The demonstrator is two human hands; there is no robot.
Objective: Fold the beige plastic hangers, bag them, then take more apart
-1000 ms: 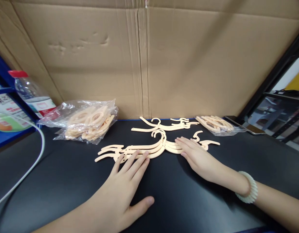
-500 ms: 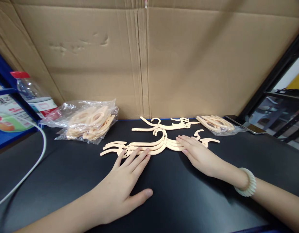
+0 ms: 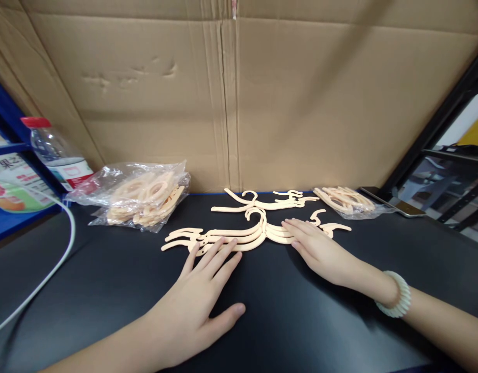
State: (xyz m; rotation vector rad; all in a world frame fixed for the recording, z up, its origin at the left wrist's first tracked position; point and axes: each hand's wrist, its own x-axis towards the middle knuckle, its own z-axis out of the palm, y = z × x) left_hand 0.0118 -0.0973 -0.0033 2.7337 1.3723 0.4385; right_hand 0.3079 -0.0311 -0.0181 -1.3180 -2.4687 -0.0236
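Several cream folding hangers lie nested side by side on the dark table, their hooks together near the middle. My left hand is spread, palm down, with its fingertips on the left arms of these hangers and its thumb apart over the table. On the right arms rest the outstretched fingers of my right hand, which cover part of them. Behind the stack lies a further group of cream hanger pieces, one hook pointing up and left. A pale coiled band circles my right wrist.
Clear plastic bags of cream hanger parts lie at the back left, beside a red-capped bottle. Another bag and a phone are at the back right. A white cable curves along the left. Cardboard stands behind.
The view has tilted very slightly, so everything appears a little lower. Both hands stay in place on the hangers.
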